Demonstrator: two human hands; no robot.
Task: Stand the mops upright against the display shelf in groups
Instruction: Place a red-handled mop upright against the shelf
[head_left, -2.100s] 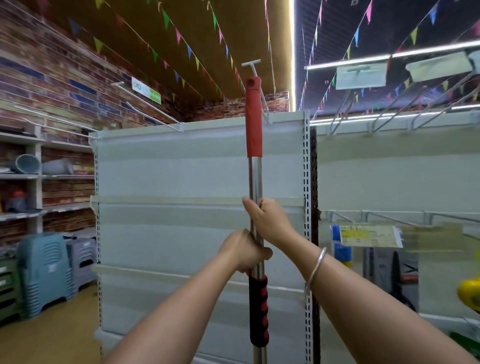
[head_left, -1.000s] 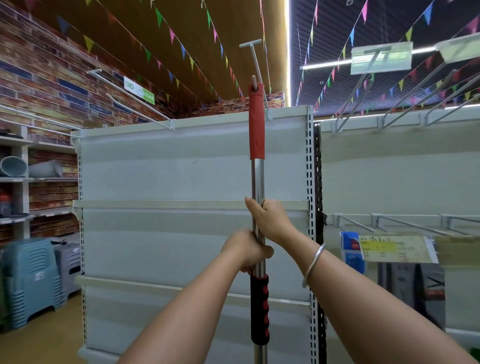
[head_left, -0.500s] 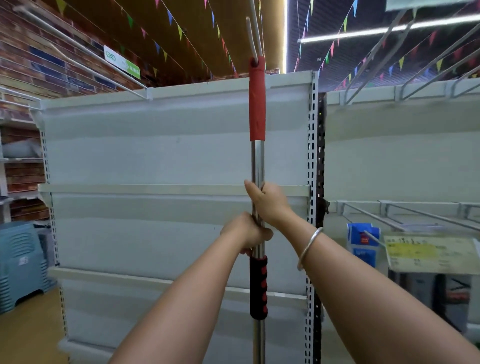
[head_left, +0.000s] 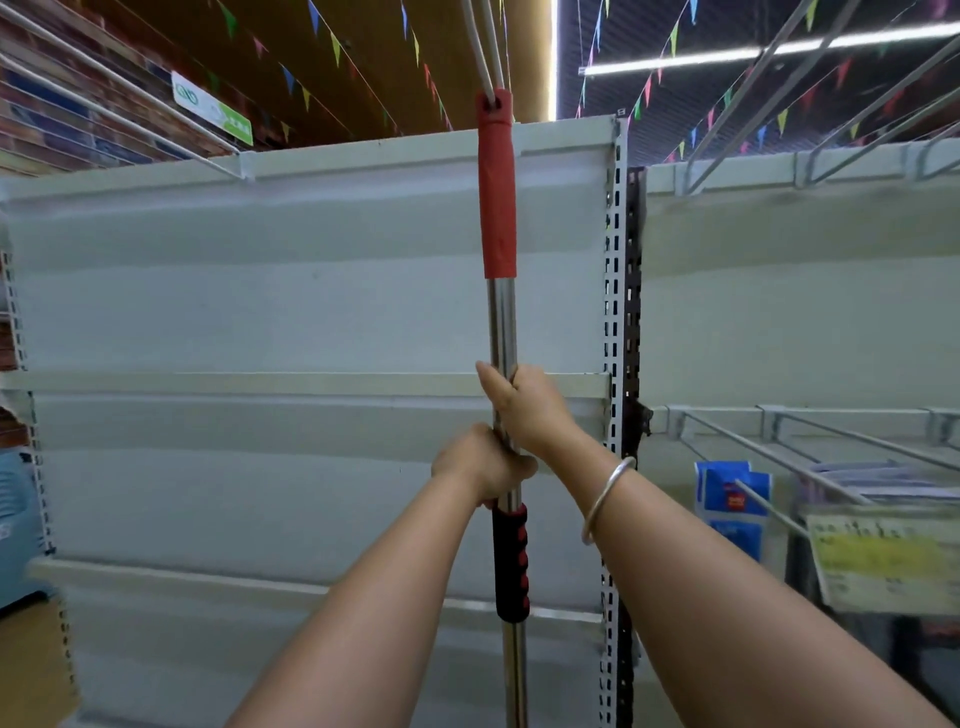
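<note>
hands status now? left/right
Left hand: closed, gripping the mop handle just above its black grip.
Right hand: closed on the same handle, higher up.

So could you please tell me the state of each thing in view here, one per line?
Steel mop pole with red top sleeve: upright, held in front of the shelf, its foot out of view.
Left hand: grips the pole, lower.
Right hand: grips the pole, just above the left.
Pale grey metal display shelf: its boards in view bare.
Silver bangle: on the right wrist.
</note>
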